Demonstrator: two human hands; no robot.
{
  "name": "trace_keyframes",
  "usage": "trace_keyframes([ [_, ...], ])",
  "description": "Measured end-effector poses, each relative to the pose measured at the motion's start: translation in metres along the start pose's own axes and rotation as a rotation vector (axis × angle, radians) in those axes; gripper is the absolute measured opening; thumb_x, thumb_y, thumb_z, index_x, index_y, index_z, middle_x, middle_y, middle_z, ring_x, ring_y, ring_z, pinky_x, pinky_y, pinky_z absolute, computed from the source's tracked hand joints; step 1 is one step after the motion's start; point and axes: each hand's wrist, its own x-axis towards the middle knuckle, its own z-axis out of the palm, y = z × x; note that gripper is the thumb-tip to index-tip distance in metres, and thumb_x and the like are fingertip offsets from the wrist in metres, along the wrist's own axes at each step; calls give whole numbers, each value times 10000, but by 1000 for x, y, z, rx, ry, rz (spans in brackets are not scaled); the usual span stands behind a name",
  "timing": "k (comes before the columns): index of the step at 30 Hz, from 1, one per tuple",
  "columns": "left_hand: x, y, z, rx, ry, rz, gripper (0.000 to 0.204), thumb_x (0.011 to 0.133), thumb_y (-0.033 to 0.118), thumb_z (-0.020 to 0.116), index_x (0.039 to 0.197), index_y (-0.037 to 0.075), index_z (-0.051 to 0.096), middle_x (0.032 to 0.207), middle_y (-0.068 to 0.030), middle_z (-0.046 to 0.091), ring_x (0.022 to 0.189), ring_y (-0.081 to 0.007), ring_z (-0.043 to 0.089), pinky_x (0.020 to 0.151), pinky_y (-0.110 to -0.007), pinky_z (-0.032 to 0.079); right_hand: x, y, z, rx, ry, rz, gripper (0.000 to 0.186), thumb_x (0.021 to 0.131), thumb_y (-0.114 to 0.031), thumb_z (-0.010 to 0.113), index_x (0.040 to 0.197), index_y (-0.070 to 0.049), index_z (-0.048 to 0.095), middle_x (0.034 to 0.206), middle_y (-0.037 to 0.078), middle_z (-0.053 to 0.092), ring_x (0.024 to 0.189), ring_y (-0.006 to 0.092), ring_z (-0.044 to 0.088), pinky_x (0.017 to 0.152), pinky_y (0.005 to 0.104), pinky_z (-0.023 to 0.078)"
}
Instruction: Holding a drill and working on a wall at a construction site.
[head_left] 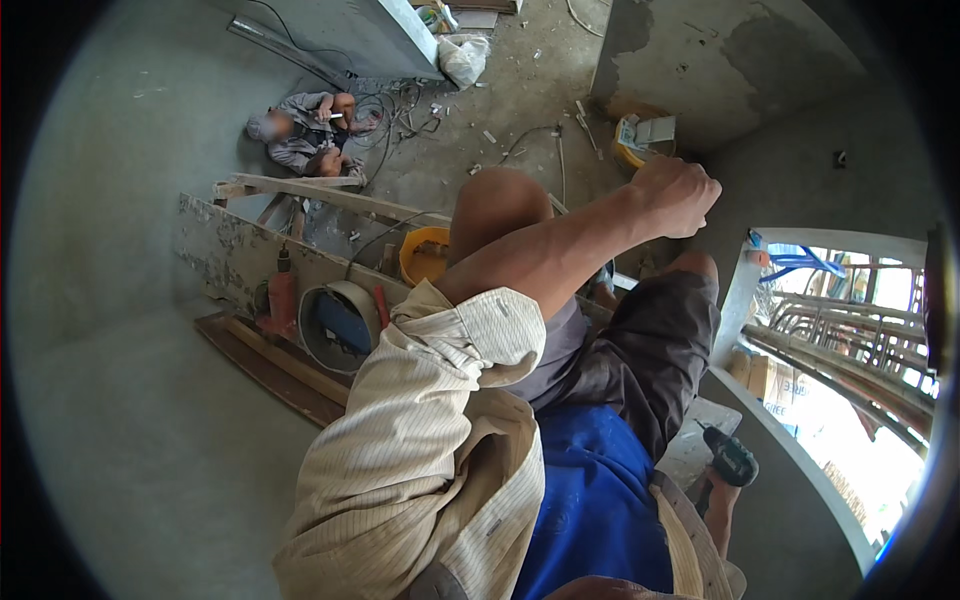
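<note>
My left arm, in a rolled striped sleeve, reaches across my body and over my bent knees. At its end my left hand (pixel 676 196) is closed in a fist, and whatever its fingers may hold is hidden. Down at my right side, my right hand (pixel 713 494) is wrapped round a dark green cordless drill (pixel 731 457), partly hidden behind the tool. The drill's chuck points up and left, near a pale flat board (pixel 697 440). Just past my left fist stands a yellow bucket (pixel 628 153) with a light-coloured case on top.
Weathered planks (pixel 225 240) cross at my left, bearing a red power tool (pixel 281 298), a pale round bucket (pixel 306 335) and a yellow bucket (pixel 410 243). Below, a co-worker (pixel 300 135) sits by tangled cables (pixel 405 112). Right, a wall opening (pixel 850 235) shows poles (pixel 850 365).
</note>
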Motion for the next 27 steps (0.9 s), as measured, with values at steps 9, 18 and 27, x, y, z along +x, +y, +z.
trace_keyframes([
  [9,2,2,1,7,-1,37,300,823,281,728,993,40,673,940,-148,681,900,-309,692,776,-428,551,-17,-24,18,-17,11,-95,224,775,19,657,980,-61,611,740,16,586,560,149,566,503,296,449],
  [18,2,2,1,-3,-2,37,292,826,278,724,984,38,671,943,-148,679,904,-314,691,777,-431,552,-18,-21,20,-31,30,-107,185,792,7,661,957,-66,616,712,13,584,514,134,549,457,281,427],
  [27,5,3,2,2,-15,35,291,827,270,725,995,38,669,946,-151,678,921,-313,687,790,-430,550,-4,15,2,-91,1,-36,247,812,-13,711,1031,-71,613,770,-3,588,539,107,525,467,270,435],
])
